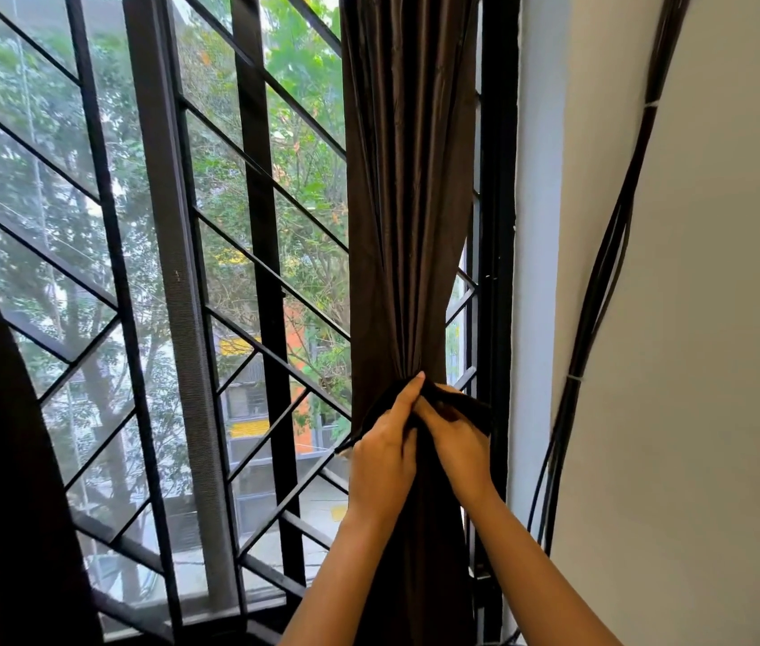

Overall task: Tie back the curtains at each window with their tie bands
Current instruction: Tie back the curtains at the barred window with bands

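Behind hands (385, 452) (455, 440), tie band (472, 407) partly hidden.

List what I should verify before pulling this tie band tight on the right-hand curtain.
1. Curtain gathered into one bunch at band height: ok.
2. Tie band goes fully round the bunch: cannot tell, the back is hidden.
3. Left hand pinches the band: ok.
4. Right hand grips the band: ok.
5. Knot formed: cannot tell, both hands cover it.
6. Cables on the wall apart from the band: ok.
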A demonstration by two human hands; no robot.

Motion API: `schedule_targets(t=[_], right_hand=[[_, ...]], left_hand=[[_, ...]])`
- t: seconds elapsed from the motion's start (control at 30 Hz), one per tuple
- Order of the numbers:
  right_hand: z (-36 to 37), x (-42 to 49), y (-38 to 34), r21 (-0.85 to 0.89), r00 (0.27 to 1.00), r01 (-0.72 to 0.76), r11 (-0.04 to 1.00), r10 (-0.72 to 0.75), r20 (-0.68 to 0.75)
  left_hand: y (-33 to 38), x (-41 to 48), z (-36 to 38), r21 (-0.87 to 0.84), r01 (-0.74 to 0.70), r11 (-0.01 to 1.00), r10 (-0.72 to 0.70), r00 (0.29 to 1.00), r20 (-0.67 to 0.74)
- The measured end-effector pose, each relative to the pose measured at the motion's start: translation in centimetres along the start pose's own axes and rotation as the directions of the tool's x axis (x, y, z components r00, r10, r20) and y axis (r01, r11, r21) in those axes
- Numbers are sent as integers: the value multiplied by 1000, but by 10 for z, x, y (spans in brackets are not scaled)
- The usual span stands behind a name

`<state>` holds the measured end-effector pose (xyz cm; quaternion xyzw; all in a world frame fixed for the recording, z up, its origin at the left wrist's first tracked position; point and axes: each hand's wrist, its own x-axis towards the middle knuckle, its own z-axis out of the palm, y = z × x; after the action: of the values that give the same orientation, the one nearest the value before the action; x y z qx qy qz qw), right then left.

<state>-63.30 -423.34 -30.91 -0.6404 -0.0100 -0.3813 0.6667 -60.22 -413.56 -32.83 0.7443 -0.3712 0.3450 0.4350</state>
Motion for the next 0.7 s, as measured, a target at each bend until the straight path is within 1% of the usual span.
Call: schedule_targets(t=[0.1,0.17,0.23,0.27,0.3,0.37,0.4,0.47,0.57,0.63,0.7], right_hand=[[2,8,7,-27,990,-136,990,135,-47],[2,12,7,-13,979,-191,982,189,-80],[3,14,4,-4,976,-187,982,186,-114],[3,15,3,-18,977,-174,985,171,-128],[3,16,2,-43,979,-157,987,150,-138],[4,17,2,-76,981,-132,988,119,-155],[5,17,3,-83,980,-129,988,114,-164],[7,16,6,-93,976,-135,987,116,-187],[10,15,8,-37,969,-148,988,137,-208],[12,15,11,-24,967,-156,987,148,-207],[12,15,13,-37,966,-156,987,145,-215]], left_hand=[[0,3,-2,-51,41,998,-40,999,34],[0,5,-1,-74,62,995,-58,997,51],[1,7,0,-146,117,982,-108,992,68],[2,8,0,-216,179,960,-166,983,77],[5,11,0,-305,258,917,-247,966,77],[8,17,0,-480,410,776,-431,900,72],[9,20,1,-520,460,720,-502,862,67],[7,23,6,-489,533,691,-595,803,35],[3,24,15,-414,606,679,-683,729,-52],[2,24,19,-415,644,642,-730,680,-74],[4,23,22,-459,665,589,-771,633,-70]])
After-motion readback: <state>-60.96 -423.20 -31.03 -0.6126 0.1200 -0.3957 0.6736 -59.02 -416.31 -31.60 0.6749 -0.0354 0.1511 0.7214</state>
